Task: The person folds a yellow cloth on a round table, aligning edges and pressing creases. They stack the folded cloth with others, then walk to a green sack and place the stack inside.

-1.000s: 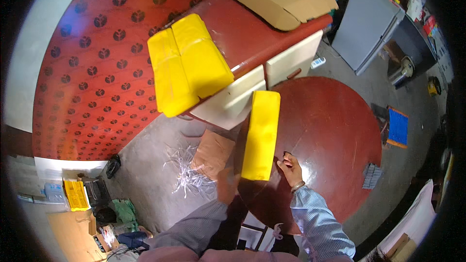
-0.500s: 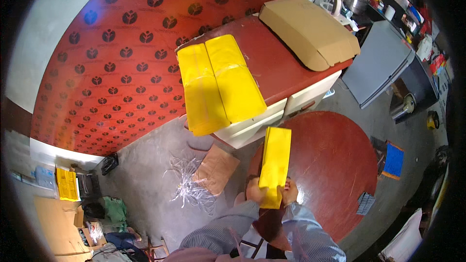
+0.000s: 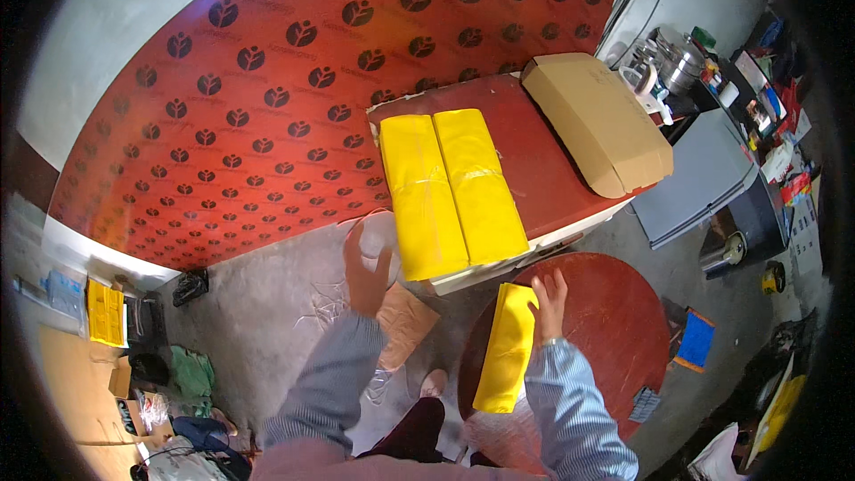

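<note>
My left hand (image 3: 366,278) is raised with thumb and fingers apart, holding nothing. It is just left of two flat yellow bundles (image 3: 454,191) lying side by side on the red-topped cabinet (image 3: 534,160). Each bundle has a thin clear strip across its middle. My right hand (image 3: 550,305) is open, fingers spread, at the right edge of a folded yellow stack (image 3: 506,352). Whether it touches the stack I cannot tell. That long, narrow stack lies on the round red table (image 3: 606,338).
A brown cardboard box (image 3: 597,125) sits at the cabinet's right end. White strips (image 3: 322,307) and a brown sheet (image 3: 406,325) lie on the floor. A grey cloth (image 3: 646,403) rests at the table's right edge. A grey cabinet (image 3: 695,174) stands far right.
Both hands have let go of the folded yellow stack, which now lies on the table. My left hand has moved up and left; my right has moved up along the stack. The view has shifted.
</note>
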Motion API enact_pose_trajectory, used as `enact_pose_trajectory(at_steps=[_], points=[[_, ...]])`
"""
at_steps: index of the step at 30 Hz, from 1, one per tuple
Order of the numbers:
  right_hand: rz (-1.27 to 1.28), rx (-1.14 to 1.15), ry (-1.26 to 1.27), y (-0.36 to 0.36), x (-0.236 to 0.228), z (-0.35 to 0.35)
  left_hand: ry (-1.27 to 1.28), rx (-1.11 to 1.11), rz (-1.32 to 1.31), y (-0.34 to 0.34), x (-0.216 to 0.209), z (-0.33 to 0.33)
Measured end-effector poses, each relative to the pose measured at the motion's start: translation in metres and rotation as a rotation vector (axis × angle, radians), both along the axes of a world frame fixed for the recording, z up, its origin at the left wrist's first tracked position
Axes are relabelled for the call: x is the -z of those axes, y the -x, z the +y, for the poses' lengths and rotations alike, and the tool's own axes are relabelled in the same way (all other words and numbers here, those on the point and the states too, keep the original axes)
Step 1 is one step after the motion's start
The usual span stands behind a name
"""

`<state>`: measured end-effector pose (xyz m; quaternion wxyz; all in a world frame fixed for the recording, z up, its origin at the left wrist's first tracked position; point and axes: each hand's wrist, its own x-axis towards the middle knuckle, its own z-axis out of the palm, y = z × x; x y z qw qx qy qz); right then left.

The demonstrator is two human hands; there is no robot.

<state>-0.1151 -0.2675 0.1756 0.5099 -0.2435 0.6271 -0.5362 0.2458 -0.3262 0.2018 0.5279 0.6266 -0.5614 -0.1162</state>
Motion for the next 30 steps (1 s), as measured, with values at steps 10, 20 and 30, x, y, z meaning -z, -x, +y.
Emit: enact_pose_trajectory(at_steps=[10,20,30], points=[[-0.111,0.036,-0.056,-0.052,-0.016,-0.088,-0.577,0.133,0.360,0.027,0.030,-0.064],[-0.044,0.018,0.014,-0.053,-0.024,-0.113,-0.128,0.311,-0.339,0.027,-0.050,-0.109],[0.020,-0.114,-0.128,-0.039,-0.043,-0.109,-0.435,0.801,-0.881,0.068,-0.074,-0.046]])
